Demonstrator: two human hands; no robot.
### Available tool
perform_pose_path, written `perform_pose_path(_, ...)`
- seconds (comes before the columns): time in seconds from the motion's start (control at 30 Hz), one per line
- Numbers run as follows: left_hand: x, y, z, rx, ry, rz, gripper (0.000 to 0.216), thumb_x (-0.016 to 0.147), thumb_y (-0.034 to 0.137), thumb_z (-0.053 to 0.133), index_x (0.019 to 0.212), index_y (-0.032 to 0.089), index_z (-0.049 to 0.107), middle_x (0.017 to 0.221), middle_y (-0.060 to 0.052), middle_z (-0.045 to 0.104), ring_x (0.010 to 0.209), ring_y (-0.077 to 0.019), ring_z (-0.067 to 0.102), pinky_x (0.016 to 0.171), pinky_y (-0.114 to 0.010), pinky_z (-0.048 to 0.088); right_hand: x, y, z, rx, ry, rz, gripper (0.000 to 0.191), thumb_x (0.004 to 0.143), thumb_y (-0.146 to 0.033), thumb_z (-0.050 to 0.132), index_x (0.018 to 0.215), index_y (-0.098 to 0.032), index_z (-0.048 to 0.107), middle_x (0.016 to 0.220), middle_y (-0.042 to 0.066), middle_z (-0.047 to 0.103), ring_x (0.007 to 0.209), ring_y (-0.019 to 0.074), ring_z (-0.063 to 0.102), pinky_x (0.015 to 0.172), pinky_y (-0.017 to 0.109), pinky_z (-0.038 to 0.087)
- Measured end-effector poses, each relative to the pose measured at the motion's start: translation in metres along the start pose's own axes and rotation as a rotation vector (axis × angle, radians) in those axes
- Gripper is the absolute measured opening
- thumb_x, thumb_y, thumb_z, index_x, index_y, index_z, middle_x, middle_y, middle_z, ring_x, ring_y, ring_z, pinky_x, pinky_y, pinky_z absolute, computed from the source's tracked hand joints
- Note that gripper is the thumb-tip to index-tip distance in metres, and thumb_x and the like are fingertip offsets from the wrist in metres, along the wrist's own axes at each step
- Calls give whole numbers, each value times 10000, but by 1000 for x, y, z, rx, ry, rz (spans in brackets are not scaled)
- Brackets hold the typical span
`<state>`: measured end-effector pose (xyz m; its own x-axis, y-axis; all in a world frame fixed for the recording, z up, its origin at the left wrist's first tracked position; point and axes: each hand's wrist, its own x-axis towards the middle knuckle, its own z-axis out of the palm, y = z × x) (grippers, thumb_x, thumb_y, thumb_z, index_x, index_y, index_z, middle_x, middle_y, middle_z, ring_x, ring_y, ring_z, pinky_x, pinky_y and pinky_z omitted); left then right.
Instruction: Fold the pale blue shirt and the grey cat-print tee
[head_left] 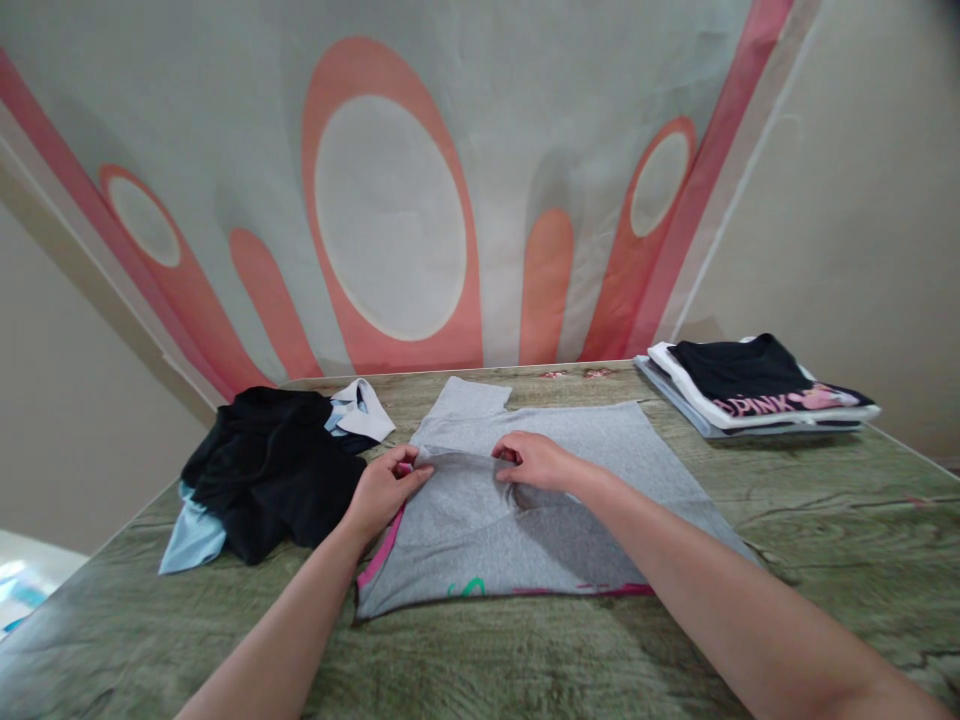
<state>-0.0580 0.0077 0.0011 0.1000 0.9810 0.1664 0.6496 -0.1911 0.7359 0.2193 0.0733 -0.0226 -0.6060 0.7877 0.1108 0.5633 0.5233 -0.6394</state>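
Observation:
A grey T-shirt lies on the wood-grain table, with one sleeve spread toward the wall. Its near side is folded over, and bits of pink trim and green print show along the left and front edges. My left hand pinches the shirt's cloth by the pink-trimmed neckline. To its right, my right hand has thumb and fingers closed on a raised fold of the same shirt. Between the two hands the cloth is lifted slightly into a ridge.
On the left lies a loose heap of black clothing with light blue cloth and a white collar. A stack of folded shirts, black on top, sits at the back right. Behind the table stands a wall with pink shapes.

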Motion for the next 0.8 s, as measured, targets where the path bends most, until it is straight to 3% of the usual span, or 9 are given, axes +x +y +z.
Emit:
perform_pose_path(0.13, -3, 12, -9, -75, -95, 44, 195, 768, 342, 665, 835, 169, 606, 818, -4, 616, 755, -155, 559, 725, -257, 442, 1, 6, -4, 62, -63, -17, 321, 707, -242, 767, 1010, -164, 697, 835, 0, 612, 708, 122, 520, 644, 219, 380)
perform_pose_path(0.27, -11, 34, -20, -78, -319, 157, 104, 743, 246, 649, 764, 174, 578, 863, -16, 608, 848, -173, 559, 806, -277, 439, 1, 11, -8, 118, -110, -32, 287, 724, -222, 742, 1005, -169, 710, 859, 4, 622, 722, 120, 534, 659, 215, 409)
perform_pose_path(0.37, -17, 48, -20, 20, -482, 225, 28, 744, 189, 611, 768, 178, 602, 821, -3, 596, 799, -158, 546, 764, -258, 431, 1, 14, -10, 141, -122, -38, 282, 726, -169, 714, 1008, -161, 715, 866, 13, 634, 728, 121, 540, 673, 216, 422)
perform_pose_path(0.67, -31, 63, -14, 216, -712, 267, 213, 685, 85, 544, 799, 212, 671, 824, 16, 653, 791, -157, 584, 742, -239, 442, 2, 19, -13, 183, -121, -55, 299, 738, -41, 583, 972, -165, 722, 889, 11, 700, 774, 128, 601, 728, 222, 446)
perform_pose_path(0.73, -31, 66, -11, 200, -662, 259, 252, 710, 67, 503, 816, 207, 683, 810, 10, 663, 759, -150, 600, 718, -236, 459, 2, 18, -12, 178, -82, -43, 275, 755, -37, 553, 924, -171, 724, 847, 1, 701, 759, 131, 604, 719, 226, 441)
perform_pose_path(0.8, -29, 65, 0, 180, -444, 288, 277, 774, 61, 451, 855, 193, 680, 846, -16, 676, 808, -159, 625, 763, -257, 483, 3, 12, -11, 159, 8, -14, 256, 798, -51, 510, 909, -161, 713, 839, 14, 694, 768, 143, 600, 724, 242, 433)
